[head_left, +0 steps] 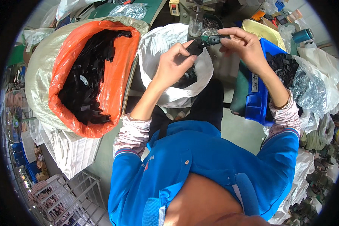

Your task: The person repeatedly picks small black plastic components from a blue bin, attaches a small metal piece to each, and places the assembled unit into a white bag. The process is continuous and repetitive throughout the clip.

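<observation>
My left hand (173,64) pinches a black plastic part (195,47) between thumb and fingers. From the other side my right hand (242,44) grips a small dark part (217,39), whose tip meets the black part's end. Whether the two are joined I cannot tell. Both hands are above a white bag (153,49) held open, with some black pieces lying inside it. Just behind the parts stands an upright clear cylinder (195,23), part of a bench machine.
At left, an orange-lined sack (118,71) bulges with black parts (83,83). A blue bin (257,101) at right holds more black pieces (281,64) and a clear bag of small metal parts (309,88). White crates (69,150) stand below the sack. A yellow container (265,31) sits behind the bin.
</observation>
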Action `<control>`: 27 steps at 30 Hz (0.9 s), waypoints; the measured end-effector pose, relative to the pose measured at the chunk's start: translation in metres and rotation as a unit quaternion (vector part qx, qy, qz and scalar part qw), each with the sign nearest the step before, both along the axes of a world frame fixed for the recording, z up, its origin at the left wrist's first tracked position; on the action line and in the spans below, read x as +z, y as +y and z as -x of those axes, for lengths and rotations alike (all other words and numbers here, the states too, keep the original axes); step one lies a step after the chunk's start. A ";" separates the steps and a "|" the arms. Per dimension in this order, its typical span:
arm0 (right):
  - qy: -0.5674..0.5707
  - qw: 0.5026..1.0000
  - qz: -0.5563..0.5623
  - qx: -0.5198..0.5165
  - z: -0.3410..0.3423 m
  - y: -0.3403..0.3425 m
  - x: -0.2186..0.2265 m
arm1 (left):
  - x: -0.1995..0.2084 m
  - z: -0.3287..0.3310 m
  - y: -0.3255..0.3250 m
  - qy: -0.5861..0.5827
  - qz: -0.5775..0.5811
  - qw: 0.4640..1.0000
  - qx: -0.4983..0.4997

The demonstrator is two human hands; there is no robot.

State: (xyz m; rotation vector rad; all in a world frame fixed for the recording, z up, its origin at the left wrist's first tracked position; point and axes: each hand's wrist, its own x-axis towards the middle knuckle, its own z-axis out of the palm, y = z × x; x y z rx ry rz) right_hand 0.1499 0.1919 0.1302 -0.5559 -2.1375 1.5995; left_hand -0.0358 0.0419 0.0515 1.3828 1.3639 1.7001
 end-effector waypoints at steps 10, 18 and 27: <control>-0.020 0.998 -0.064 -0.020 0.023 -0.015 -0.003 | 0.004 0.012 -0.008 0.069 -0.035 0.996 0.036; 0.057 0.986 -0.160 -0.003 0.037 -0.013 -0.019 | 0.013 0.025 0.001 0.246 -0.094 0.963 0.060; 0.113 0.958 -0.264 -0.008 0.055 0.002 -0.009 | 0.047 0.047 0.020 0.414 -0.136 0.898 0.065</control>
